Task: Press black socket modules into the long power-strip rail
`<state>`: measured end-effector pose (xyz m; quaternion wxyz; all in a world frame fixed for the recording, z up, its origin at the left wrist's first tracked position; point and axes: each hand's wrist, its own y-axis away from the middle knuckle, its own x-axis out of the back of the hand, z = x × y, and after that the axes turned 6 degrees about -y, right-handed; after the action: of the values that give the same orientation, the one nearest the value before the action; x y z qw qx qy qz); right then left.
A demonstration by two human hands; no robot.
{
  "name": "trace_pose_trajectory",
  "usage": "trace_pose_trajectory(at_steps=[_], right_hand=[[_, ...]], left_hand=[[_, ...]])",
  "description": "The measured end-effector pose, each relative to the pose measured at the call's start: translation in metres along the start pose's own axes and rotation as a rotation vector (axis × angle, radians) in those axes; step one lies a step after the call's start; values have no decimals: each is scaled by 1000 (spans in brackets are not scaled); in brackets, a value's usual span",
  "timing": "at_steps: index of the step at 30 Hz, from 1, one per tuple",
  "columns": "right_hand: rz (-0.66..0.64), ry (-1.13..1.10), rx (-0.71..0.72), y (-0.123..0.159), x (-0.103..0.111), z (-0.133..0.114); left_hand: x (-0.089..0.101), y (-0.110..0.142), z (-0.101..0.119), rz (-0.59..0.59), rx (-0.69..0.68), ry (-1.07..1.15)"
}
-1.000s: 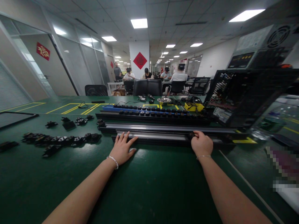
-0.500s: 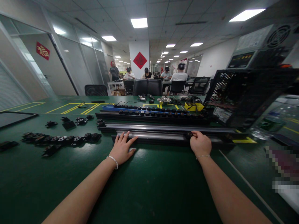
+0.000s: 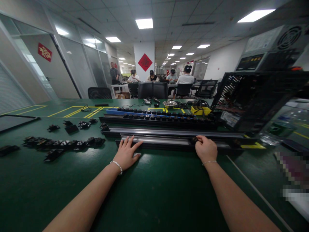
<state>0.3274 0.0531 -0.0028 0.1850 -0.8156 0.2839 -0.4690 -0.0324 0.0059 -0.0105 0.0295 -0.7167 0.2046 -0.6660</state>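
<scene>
My left hand lies with fingers spread, its fingertips on the left end of the nearest long black metal rail. Toward the rail's right part, my right hand is closed on a small black part, which sits at the rail's channel; the fingers cover some of it. Just behind runs a second long rail, parallel to the first. Farther back, a rail and a blue strip carry rows of small black parts.
Several loose black parts lie on the green table at left. An open computer case stands at right, near a plastic bottle. A yellow box and a metal bowl sit at the back. People sit beyond.
My right hand has shifted slightly left along the rail with the small black part. The left hand stays in place. A standing person in the background has moved slightly left.
</scene>
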Motion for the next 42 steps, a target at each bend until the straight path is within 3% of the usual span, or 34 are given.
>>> trace_pose_trajectory(at_steps=[17, 33, 42], right_hand=[[48, -25, 116, 0, -7, 4], [-24, -39, 165, 1, -3, 0], [4, -35, 200, 2, -6, -1]], left_hand=[[3, 0, 1, -16, -1, -20], [2, 0, 0, -21, -1, -1], [2, 0, 0, -14, -3, -12]])
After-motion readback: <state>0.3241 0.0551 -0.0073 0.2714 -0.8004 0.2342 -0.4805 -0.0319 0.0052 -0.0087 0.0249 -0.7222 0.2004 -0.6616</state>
